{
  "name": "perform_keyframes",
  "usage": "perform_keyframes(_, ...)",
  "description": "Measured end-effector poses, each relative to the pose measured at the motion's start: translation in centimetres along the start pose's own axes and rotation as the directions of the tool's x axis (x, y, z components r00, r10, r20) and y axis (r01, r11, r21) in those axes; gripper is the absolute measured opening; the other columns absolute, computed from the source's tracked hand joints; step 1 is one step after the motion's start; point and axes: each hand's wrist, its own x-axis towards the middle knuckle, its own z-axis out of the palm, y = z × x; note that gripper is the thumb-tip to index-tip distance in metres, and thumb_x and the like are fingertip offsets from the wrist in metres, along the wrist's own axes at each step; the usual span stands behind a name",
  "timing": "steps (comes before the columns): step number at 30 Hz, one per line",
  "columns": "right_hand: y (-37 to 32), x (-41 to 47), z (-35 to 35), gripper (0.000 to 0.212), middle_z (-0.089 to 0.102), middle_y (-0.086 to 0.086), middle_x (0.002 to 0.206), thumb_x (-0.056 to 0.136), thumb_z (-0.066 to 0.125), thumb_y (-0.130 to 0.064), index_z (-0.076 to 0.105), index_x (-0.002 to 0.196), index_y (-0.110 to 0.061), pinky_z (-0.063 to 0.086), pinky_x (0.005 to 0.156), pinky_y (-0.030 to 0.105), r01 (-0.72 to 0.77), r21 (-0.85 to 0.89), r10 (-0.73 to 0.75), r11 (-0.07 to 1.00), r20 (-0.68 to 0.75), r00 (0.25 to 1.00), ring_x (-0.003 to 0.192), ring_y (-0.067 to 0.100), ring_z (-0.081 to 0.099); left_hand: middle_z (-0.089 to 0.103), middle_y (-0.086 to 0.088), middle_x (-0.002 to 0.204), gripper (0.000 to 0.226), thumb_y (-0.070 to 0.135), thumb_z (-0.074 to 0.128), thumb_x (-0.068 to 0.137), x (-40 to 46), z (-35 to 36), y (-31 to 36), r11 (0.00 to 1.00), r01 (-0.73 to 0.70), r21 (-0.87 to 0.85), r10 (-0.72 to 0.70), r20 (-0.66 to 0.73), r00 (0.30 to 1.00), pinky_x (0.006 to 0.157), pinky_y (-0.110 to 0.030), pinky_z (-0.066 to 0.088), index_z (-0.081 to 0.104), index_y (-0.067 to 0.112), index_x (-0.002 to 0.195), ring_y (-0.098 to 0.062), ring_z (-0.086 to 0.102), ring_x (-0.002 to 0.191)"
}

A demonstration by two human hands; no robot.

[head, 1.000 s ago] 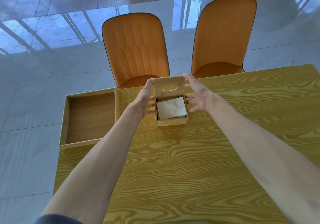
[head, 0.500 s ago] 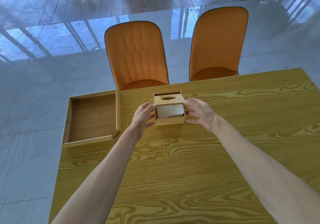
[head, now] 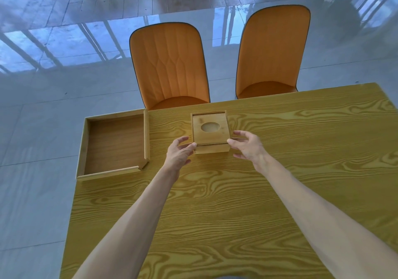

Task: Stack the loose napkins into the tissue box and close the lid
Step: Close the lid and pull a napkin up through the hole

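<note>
Now the lid (head: 210,130) lies flat across the top of the tissue box (head: 212,149), where half a second ago it stood tilted up at the back with a pale napkin showing in the open front. Only a pale patch shows through the oval hole in the lid; whether that is napkin I cannot tell. A thin seam remains along the lid's near edge above the box's front wall. Both hands have drawn down to the box's near corners.

The box sits between the two hands on the wooden table (head: 215,214), close to the far edge. Beyond it, past the fingertips, stand two orange chairs (head: 170,67) on a glossy tiled floor (head: 43,106). Off to the outer side of the left hand (head: 179,156), well apart from the box, an open wooden tray (head: 83,145) hangs partly over the table's left edge. The tabletop is bare on the outer side of the right hand (head: 247,147) and back toward the person along both forearms.

The left hand is loosely curled, thumb tip touching the box's near left corner, the fingers spread and closed on nothing. The right hand is likewise relaxed and spread, one fingertip at the near right corner, the rest just beside the box's side. Neither hand clasps the box.
</note>
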Motion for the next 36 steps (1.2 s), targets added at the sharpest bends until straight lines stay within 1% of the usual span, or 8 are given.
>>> perform_keyframes(8,0.1,0.4,0.1,0.048,0.072,-0.002,0.107,0.086,0.076,-0.014,0.057,0.13,-0.017,0.057,0.093,0.045,0.042,-0.06,-0.042,0.997,-0.001,0.999,0.103,0.016,0.068,0.067,0.004,0.104,0.046,0.02,0.072,0.089,0.6,0.1,0.1,0.998,-0.045,0.048,0.045,0.005,0.999,0.095,-0.042,0.05,0.054,0.021,0.131,-0.021,0.064,0.108)
perform_keyframes(14,-0.4,0.8,0.0,0.044,0.07,-0.003,0.107,0.086,0.076,-0.019,0.06,0.127,-0.019,0.059,0.088,0.04,0.149,-0.202,-0.154,0.968,-0.01,0.988,0.101,0.017,0.068,0.059,-0.004,0.133,0.053,0.026,0.07,0.089,0.9,0.1,0.6,0.93,-0.212,0.3,0.223,-0.002,0.975,0.089,-0.031,0.046,0.048,0.024,0.138,-0.015,0.058,0.11)
perform_keyframes(16,-0.9,1.2,0.3,0.038,0.069,-0.002,0.11,0.087,0.075,-0.026,0.063,0.122,-0.02,0.059,0.085,0.035,0.263,-0.4,-0.308,0.878,-0.052,0.95,0.097,0.016,0.068,0.051,-0.004,0.142,0.059,0.031,0.066,0.091,1.0,0.3,0.7,0.778,-0.338,0.53,0.391,0.014,0.92,0.097,-0.034,0.044,0.043,0.026,0.144,-0.019,0.051,0.125)
perform_keyframes(18,-1.6,1.5,1.0,0.032,0.07,0.001,0.106,0.089,0.072,-0.03,0.067,0.119,-0.018,0.058,0.074,0.029,0.357,-0.613,-0.487,0.705,-0.052,0.872,0.089,0.014,0.066,0.041,-0.005,0.152,0.061,0.036,0.061,0.093,1.1,0.6,0.8,0.594,-0.406,0.695,0.507,0.069,0.859,0.107,-0.04,0.039,0.037,0.025,0.148,-0.023,0.039,0.139)
perform_keyframes(22,-3.4,1.9,3.0,0.026,0.071,0.004,0.1,0.09,0.07,-0.031,0.072,0.115,-0.022,0.051,0.066,0.024,0.413,-0.839,-0.648,0.355,0.098,0.755,0.083,0.016,0.065,0.019,-0.006,0.164,0.063,0.04,0.051,0.099,1.5,1.4,1.1,0.381,-0.413,0.827,0.508,0.186,0.841,0.115,-0.048,0.03,0.026,0.024,0.154,-0.028,0.014,0.151)
perform_keyframes(26,-5.2,2.8,4.8,0.027,0.066,0.002,0.115,0.096,0.062,-0.035,0.071,0.119,-0.027,0.054,0.089,0.028,0.417,-0.905,-0.602,0.086,0.286,0.745,0.107,0.019,0.066,0.014,-0.002,0.165,0.062,0.04,0.046,0.101,1.7,1.9,1.3,0.328,-0.396,0.857,0.462,0.22,0.859,0.114,-0.051,0.028,0.025,0.02,0.155,-0.027,0.006,0.153)
perform_keyframes(29,-6.4,3.5,5.6,0.024,0.066,0.004,0.112,0.097,0.061,-0.033,0.074,0.112,-0.02,0.056,0.086,0.032,0.431,-0.902,-0.531,-0.034,0.382,0.756,0.104,0.022,0.066,0.013,0.002,0.166,0.063,0.042,0.044,0.101,1.9,2.0,1.3,0.328,-0.384,0.863,0.448,0.216,0.868,0.115,-0.05,0.026,0.024,0.018,0.155,-0.026,0.005,0.153)
perform_keyframes(36,-6.8,4.4,6.2,0.021,0.069,0.009,0.105,0.101,0.052,-0.017,0.071,0.101,-0.008,0.056,0.076,0.033,0.45,-0.878,-0.477,-0.163,0.47,0.743,0.091,0.024,0.069,0.015,0.004,0.165,0.066,0.045,0.046,0.1,2.4,1.8,0.9,0.272,-0.374,0.886,0.47,0.216,0.855,0.115,-0.046,0.026,0.023,0.018,0.155,-0.027,0.01,0.152)
